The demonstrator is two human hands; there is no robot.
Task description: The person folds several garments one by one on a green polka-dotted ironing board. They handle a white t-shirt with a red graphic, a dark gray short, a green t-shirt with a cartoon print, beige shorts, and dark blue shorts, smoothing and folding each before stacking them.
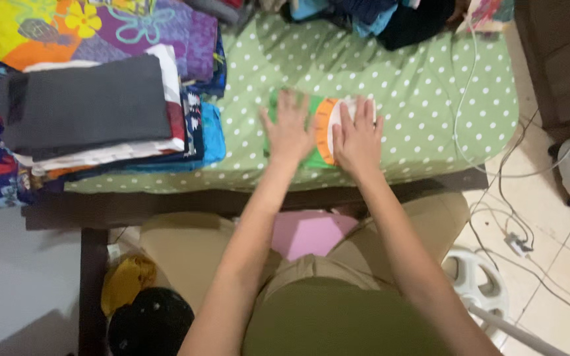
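A small folded garment (pixel 321 132), green with an orange band and a white patch, lies on the green white-dotted cloth (pixel 417 86) covering the table. My left hand (pixel 288 128) lies flat on its left half, fingers spread. My right hand (pixel 357 138) lies flat on its right half, over the white and orange part. Both palms press down and neither hand grips anything.
A stack of folded clothes (pixel 94 112), dark grey on top, stands at the left. More dark clothing (pixel 377 16) is heaped at the far edge. A white cable (pixel 460 99) runs across the cloth's right side. A white fan (pixel 476 280) and cords lie on the tiled floor at right.
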